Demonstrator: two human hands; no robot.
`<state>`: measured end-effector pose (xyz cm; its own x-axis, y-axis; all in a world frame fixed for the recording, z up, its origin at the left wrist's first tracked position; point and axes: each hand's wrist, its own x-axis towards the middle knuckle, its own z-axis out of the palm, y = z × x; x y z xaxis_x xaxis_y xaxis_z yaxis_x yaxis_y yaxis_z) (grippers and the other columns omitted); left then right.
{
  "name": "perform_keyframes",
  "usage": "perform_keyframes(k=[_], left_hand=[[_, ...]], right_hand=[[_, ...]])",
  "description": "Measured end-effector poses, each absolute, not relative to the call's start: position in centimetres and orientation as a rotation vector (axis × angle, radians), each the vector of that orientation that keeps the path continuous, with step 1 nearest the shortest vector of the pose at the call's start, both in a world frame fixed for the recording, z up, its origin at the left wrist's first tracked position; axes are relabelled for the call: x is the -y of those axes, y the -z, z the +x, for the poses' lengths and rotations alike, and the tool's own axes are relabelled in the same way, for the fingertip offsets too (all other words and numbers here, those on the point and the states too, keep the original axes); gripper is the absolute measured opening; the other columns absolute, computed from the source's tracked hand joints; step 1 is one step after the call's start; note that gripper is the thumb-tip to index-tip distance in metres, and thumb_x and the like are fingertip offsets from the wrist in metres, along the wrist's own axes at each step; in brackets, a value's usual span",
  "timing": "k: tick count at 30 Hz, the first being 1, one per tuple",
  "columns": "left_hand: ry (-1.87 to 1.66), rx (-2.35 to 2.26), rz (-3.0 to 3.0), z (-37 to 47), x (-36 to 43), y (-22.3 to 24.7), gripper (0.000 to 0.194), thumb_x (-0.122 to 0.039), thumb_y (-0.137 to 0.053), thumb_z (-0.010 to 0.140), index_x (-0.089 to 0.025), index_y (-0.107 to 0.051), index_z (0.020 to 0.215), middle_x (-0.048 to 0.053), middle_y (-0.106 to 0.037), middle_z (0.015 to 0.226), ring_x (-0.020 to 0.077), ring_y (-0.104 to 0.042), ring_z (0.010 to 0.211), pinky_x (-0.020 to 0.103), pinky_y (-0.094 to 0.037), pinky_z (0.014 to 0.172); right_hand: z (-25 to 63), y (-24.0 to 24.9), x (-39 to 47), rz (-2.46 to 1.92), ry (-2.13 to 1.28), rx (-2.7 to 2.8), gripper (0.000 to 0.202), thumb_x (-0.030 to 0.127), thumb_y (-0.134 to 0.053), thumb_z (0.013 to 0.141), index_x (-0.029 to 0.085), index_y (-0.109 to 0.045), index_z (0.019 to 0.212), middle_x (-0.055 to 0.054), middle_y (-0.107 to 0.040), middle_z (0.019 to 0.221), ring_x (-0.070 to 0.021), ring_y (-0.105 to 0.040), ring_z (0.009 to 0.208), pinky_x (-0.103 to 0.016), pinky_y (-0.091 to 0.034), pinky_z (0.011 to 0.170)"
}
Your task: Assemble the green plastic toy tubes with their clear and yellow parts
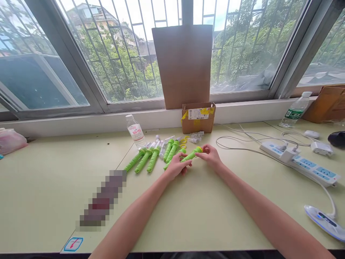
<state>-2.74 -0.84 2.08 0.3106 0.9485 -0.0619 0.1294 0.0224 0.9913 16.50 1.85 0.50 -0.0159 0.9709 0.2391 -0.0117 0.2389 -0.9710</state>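
My left hand is closed around a ridged green plastic tube, which slants up to the right above the table. At its upper end sits a yellow ring, pinched between the fingertips of my right hand. Another green tube lies partly hidden behind my left hand. Just beyond, a pair of green tubes rests side by side. Further left are several green tubes with clear tops. Loose yellow rings and clear plastic pieces lie behind the hands.
A small cardboard box and a water bottle stand behind the parts. To the right are a power strip, cables, and a green-labelled bottle. A blurred-out patch covers something at left.
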Motion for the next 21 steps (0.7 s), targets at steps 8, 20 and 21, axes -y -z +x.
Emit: perform_keyframes(k=[8, 20, 21], left_hand=[[-0.904, -1.011, 1.24, -2.94, 0.37, -2.07, 0.054, -0.043, -0.077, 0.066, -0.016, -0.045, 0.099, 0.004, -0.07, 0.077, 0.0058, -0.048, 0.038, 0.019, -0.036, 0.035], [-0.892, -1.014, 1.183, -3.08, 0.48, -2.86, 0.05, -0.04, -0.078, 0.066, -0.014, -0.048, 0.097, 0.007, -0.07, 0.077, 0.0058, -0.047, 0.038, 0.021, -0.038, 0.039], [-0.891, -1.012, 1.176, -3.12, 0.43, -2.85, 0.05, -0.04, -0.078, 0.066, -0.014, -0.048, 0.097, 0.007, -0.07, 0.077, 0.0058, -0.047, 0.038, 0.021, -0.037, 0.039]], right_hand=[[16.33, -1.0, -1.42, -0.867, -1.174, 1.308, 0.05, 0.041, -0.085, 0.054, 0.022, -0.045, 0.077, 0.0, -0.067, 0.078, -0.0216, -0.068, 0.078, -0.038, -0.057, 0.072], [15.6, -0.37, -1.32, -0.929, -1.027, 1.244, 0.05, 0.045, -0.085, 0.051, 0.023, -0.048, 0.075, -0.002, -0.069, 0.077, -0.0246, -0.07, 0.078, -0.036, -0.056, 0.068], [15.58, -0.34, -1.35, -0.932, -1.024, 1.243, 0.05, 0.045, -0.085, 0.05, 0.023, -0.048, 0.075, -0.002, -0.069, 0.076, -0.0247, -0.07, 0.078, -0.035, -0.056, 0.068]])
